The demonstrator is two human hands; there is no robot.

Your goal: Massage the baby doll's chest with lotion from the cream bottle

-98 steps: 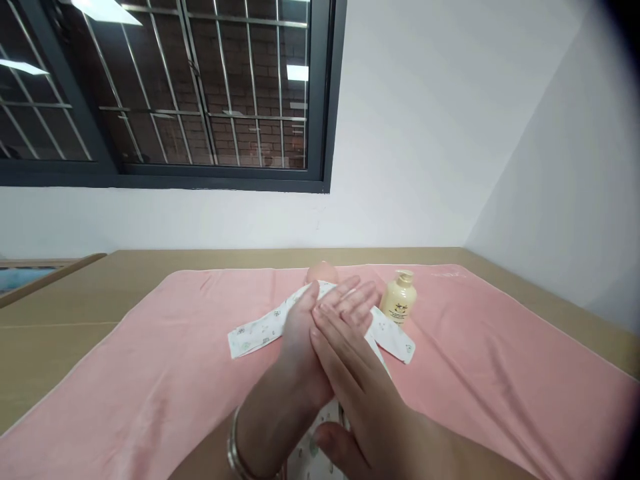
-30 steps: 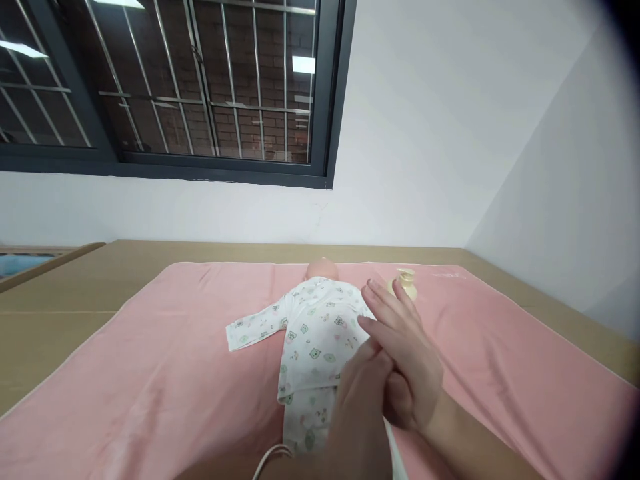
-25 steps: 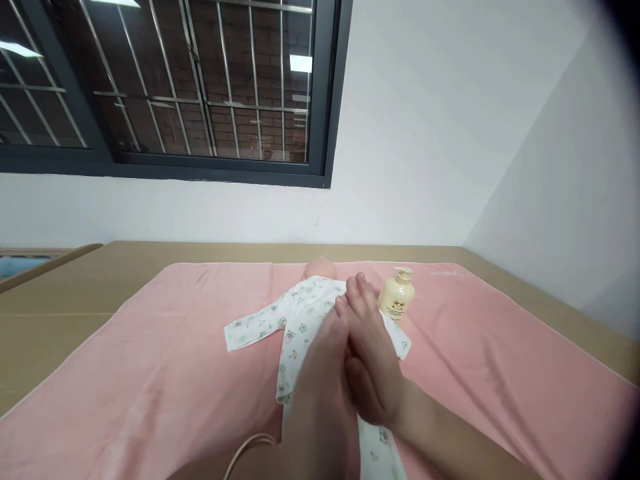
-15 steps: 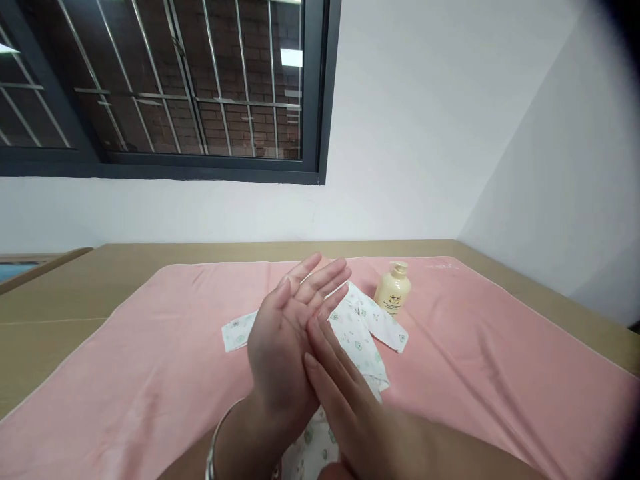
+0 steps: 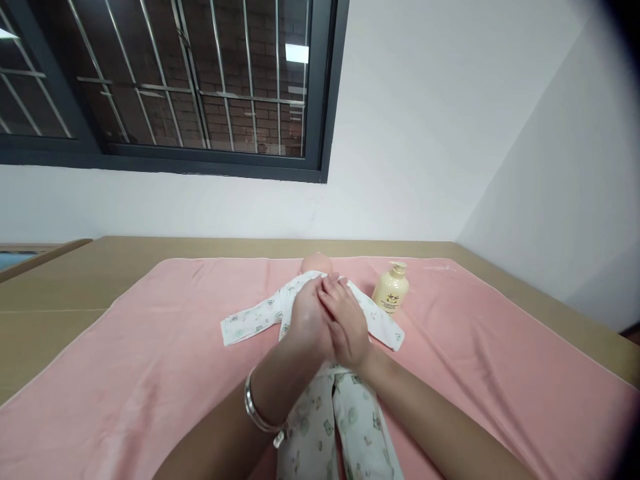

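We press our left hand (image 5: 307, 323) and right hand (image 5: 345, 323) together — empty, palm to palm — over the doll (image 5: 320, 333); best kept gentle, left of the lotion bottle (image 5: 391, 289).

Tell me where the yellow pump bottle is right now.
In the head view the yellow pump bottle stands upright on the pink towel, right of centre near its far edge, just right of the doll and beyond the right hand.

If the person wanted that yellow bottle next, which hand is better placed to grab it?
Probably the right hand: it lies on the doll's chest on the bottle's side, with bare pink towel between. The left hand would have to cross over it.
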